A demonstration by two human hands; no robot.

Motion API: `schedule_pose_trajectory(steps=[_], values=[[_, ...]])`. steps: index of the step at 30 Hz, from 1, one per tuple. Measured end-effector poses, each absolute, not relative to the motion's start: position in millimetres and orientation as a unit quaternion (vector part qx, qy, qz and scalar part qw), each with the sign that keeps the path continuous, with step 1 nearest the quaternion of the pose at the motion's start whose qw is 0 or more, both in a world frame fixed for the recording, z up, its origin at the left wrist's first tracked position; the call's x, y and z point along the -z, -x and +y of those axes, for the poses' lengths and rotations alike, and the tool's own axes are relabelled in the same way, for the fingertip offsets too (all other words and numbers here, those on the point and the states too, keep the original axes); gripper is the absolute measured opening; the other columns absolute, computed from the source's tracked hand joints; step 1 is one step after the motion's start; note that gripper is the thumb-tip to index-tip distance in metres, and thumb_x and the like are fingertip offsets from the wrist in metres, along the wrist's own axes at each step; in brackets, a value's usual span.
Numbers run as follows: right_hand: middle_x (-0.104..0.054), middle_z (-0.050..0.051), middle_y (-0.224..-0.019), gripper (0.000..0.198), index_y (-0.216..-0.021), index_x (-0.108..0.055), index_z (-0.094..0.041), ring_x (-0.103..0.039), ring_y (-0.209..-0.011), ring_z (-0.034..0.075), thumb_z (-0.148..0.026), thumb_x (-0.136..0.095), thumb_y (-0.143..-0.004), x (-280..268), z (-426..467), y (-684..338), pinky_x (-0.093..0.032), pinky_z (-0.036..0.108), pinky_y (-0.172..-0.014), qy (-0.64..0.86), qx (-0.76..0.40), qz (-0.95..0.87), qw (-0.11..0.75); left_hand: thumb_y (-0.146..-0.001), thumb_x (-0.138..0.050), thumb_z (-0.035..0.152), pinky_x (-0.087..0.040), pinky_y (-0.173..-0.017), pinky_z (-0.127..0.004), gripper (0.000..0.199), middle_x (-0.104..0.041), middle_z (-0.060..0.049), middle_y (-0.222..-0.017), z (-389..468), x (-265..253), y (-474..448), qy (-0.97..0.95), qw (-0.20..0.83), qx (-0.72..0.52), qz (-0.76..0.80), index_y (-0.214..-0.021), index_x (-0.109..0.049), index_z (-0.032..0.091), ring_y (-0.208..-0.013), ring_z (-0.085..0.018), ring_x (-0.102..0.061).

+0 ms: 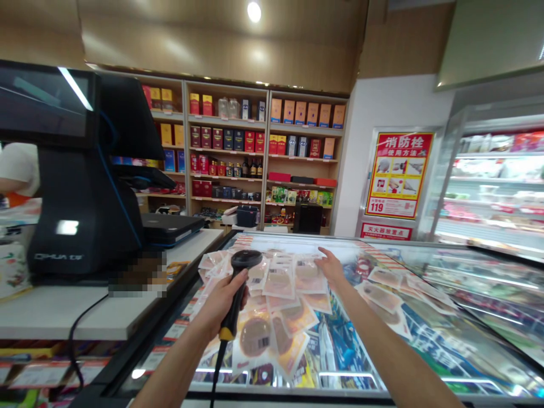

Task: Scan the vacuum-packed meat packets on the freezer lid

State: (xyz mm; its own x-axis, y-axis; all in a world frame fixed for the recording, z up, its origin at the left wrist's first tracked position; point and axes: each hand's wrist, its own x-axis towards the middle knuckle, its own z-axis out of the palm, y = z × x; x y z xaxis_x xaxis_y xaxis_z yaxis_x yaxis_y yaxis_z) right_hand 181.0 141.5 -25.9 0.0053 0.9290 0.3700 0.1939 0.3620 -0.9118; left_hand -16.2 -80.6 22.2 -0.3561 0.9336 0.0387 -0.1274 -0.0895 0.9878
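Observation:
My left hand [226, 300] is wrapped round the grip of a black barcode scanner [238, 271], whose cable hangs down toward me. The scanner's head is over several flat clear packets [255, 334] with printed barcodes, spread on the glass top of a chest freezer [340, 385]. Farther right, my right hand [330, 265] reaches over the far packets with its fingers stretched out. Its fingertips are beside a packet [306, 275] near the back of the pile; whether they touch it I cannot tell.
A black checkout terminal [85, 198] stands on a white counter [63, 317] at the left, with part of a person [19, 167] behind it. More packets [386, 294] lie on the freezer's right side. Shelves of boxed goods [227, 139] line the back wall.

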Motion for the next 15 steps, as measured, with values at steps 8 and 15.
schedule_pose_trajectory(steps=[8,15], values=[[-0.06,0.005,-0.072,0.038,-0.096,-0.058,-0.017,-0.056,-0.069,0.019,-0.018,-0.048,-0.059,42,145,-169,-0.039,0.027,-0.062,0.584,-0.132,-0.64,0.482,-0.066,-0.051,0.047,-0.033,-0.041,-0.018,0.033,-0.05,0.003,-0.049,-85,-18,14,-0.395,0.425,-0.627,0.52,-0.066,-0.048,0.014,-0.041,-0.007,-0.045],[-0.06,0.01,-0.097,0.045,-0.11,-0.048,-0.012,-0.054,-0.089,0.021,-0.022,-0.045,-0.066,47,134,-158,-0.038,0.029,-0.077,0.562,-0.1,-0.72,0.395,-0.066,-0.05,0.048,-0.032,-0.041,-0.019,0.034,-0.048,0.004,-0.048,-77,-15,-6,-0.408,0.449,-0.594,0.528,-0.064,-0.047,0.014,-0.04,-0.006,-0.043]])
